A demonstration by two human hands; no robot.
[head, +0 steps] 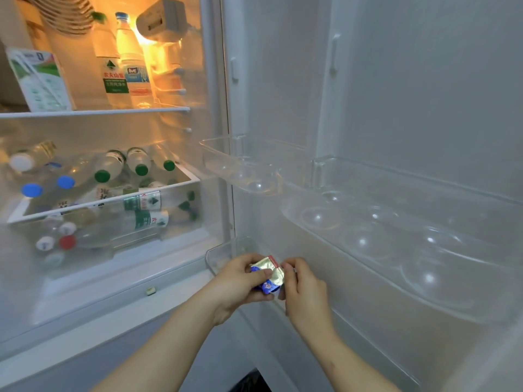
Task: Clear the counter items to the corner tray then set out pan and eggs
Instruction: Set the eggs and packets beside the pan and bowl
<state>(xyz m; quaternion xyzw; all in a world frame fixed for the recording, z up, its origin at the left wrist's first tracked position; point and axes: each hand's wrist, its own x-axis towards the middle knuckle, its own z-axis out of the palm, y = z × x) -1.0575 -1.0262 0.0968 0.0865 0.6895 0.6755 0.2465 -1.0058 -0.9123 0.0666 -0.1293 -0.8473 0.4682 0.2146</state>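
The fridge (pixel 85 301) stands open in front of me, its door (pixel 424 94) swung to the right; on the door the long egg tray (pixel 362 241) and the smaller one (pixel 243 165) to its left show only bare dimples, so I see no eggs anywhere. Water bottles (pixel 113 168) lie on the middle shelf at the left. Near and low, just above the bottom door bin (pixel 223 256), the left hand (pixel 240 281) and right hand (pixel 305 290) meet on a small foil packet (pixel 271 274). The left thumb lies across its face with the fingers curled beneath; the right fingertips pinch its right edge.

What worries me: the foil looks slick and crumpled, so a loose pinch could drop it into the bin or onto the floor; pulling both ways could tear it and spill the contents; and with those dimples bare, the egg step may stall here.

The packet's long axis seems to run far to near; the red-trimmed gold end points away, the blue end toward the person.
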